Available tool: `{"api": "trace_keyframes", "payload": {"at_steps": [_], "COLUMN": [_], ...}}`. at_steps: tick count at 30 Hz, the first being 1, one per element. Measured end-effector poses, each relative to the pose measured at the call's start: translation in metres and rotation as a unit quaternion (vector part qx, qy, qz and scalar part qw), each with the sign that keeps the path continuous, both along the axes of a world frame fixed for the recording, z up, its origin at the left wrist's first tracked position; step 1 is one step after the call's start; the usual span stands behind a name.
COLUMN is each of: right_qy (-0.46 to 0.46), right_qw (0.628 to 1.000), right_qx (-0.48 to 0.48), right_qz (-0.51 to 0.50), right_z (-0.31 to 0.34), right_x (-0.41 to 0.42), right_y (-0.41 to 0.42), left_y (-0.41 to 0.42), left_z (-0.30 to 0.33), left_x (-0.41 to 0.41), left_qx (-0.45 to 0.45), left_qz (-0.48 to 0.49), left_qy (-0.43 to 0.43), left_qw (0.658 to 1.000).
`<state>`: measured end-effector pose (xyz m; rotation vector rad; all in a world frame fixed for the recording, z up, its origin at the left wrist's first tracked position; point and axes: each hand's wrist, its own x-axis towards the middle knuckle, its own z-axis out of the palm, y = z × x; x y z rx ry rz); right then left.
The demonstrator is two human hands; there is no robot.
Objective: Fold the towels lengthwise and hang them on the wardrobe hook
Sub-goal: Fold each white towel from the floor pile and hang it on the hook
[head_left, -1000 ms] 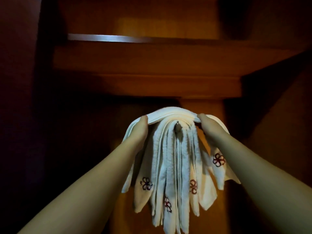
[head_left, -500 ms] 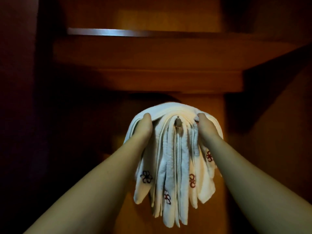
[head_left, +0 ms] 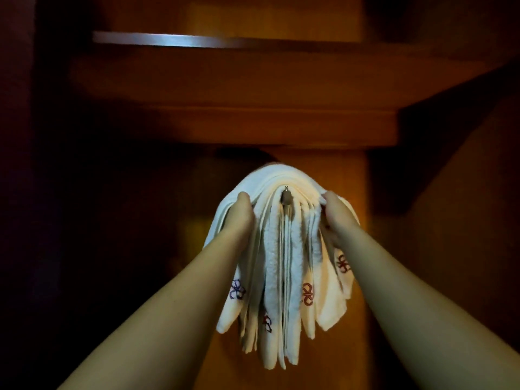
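Mostly your fingers are hidden behind the towels (head_left: 281, 249), but your left hand (head_left: 239, 213) and right hand (head_left: 336, 213) each grip the bunch near its top. It hangs on the wardrobe hook (head_left: 286, 197), under a dark wooden shelf (head_left: 225, 85).

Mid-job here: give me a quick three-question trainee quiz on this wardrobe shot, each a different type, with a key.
1. True or false: both hands are on the towels.
2. Multiple choice: where is the metal hook tip? A) under the top fold, between the hands B) left of the left hand C) on the shelf
3. Fill in: the right hand holds the bundle's ___ side.

Key: 1 true; 2 A; 3 right.
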<state>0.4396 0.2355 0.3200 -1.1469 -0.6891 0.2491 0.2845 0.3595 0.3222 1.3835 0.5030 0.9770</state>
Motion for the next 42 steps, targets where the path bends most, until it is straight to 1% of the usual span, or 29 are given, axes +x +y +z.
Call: {"api": "trace_keyframes", "payload": {"at_steps": [3, 5, 7, 9, 12, 13, 15, 18, 21, 23, 25, 28, 31, 32, 34, 35, 37, 39, 42], "right_qy": [0.100, 0.178, 0.229, 0.247, 0.276, 0.283, 0.292, 0.278, 0.212, 0.144, 0.098, 0.009, -0.079, -0.109, -0.176, -0.212, -0.255, -0.257, -0.231], "right_qw": [0.994, 0.982, 0.973, 0.969, 0.960, 0.957, 0.950, 0.944, 0.954, 0.964, 0.959, 0.929, 0.885, 0.869, 0.836, 0.818, 0.788, 0.775, 0.754], "right_qx": [0.034, 0.052, 0.037, 0.011, -0.033, -0.050, -0.090, -0.148, -0.174, -0.178, -0.220, -0.335, -0.432, -0.457, -0.495, -0.511, -0.541, -0.564, -0.607], "right_qz": [0.035, 0.024, 0.000, -0.021, -0.041, -0.047, -0.062, -0.100, -0.124, -0.137, -0.151, -0.159, -0.153, -0.154, -0.160, -0.158, -0.143, -0.124, -0.098], "right_z": [-0.010, -0.022, -0.041, -0.061, -0.085, -0.092, -0.105, -0.122, -0.141, -0.157, -0.172, -0.184, -0.207, -0.219, -0.253, -0.269, -0.302, -0.335, -0.381], "right_x": [-0.003, 0.004, 0.009, 0.011, 0.017, 0.019, 0.020, 0.016, 0.007, -0.007, -0.028, -0.079, -0.128, -0.144, -0.180, -0.195, -0.224, -0.247, -0.270], "right_y": [0.002, -0.003, -0.008, -0.007, -0.002, -0.002, -0.002, -0.012, -0.028, -0.040, -0.053, -0.072, -0.086, -0.092, -0.113, -0.125, -0.157, -0.196, -0.252], "left_y": [-0.002, -0.002, 0.001, 0.001, 0.001, 0.000, 0.001, 0.004, 0.004, 0.007, 0.005, -0.002, -0.021, -0.028, -0.048, -0.057, -0.078, -0.099, -0.134], "left_z": [-0.016, -0.026, -0.040, -0.058, -0.089, -0.097, -0.107, -0.123, -0.145, -0.164, -0.180, -0.200, -0.215, -0.219, -0.236, -0.244, -0.268, -0.298, -0.345], "left_x": [-0.005, -0.009, -0.013, -0.018, -0.026, -0.029, -0.037, -0.055, -0.078, -0.094, -0.114, -0.143, -0.164, -0.170, -0.185, -0.191, -0.203, -0.209, -0.212], "left_qx": [-0.062, -0.123, -0.186, -0.219, -0.258, -0.270, -0.295, -0.285, -0.211, -0.194, -0.155, -0.092, 0.031, 0.080, 0.175, 0.222, 0.290, 0.333, 0.389], "left_qz": [-0.016, -0.007, -0.012, -0.010, 0.058, 0.064, 0.032, -0.009, -0.009, -0.003, 0.001, -0.011, -0.028, -0.041, -0.082, -0.100, -0.142, -0.194, -0.268], "left_qy": [-0.046, -0.088, -0.123, -0.106, -0.061, -0.051, -0.020, 0.025, 0.114, 0.133, 0.134, 0.186, 0.242, 0.264, 0.323, 0.350, 0.403, 0.432, 0.438], "left_qw": [0.997, 0.988, 0.975, 0.970, 0.962, 0.959, 0.955, 0.958, 0.971, 0.972, 0.979, 0.978, 0.969, 0.960, 0.926, 0.905, 0.856, 0.816, 0.765]}}
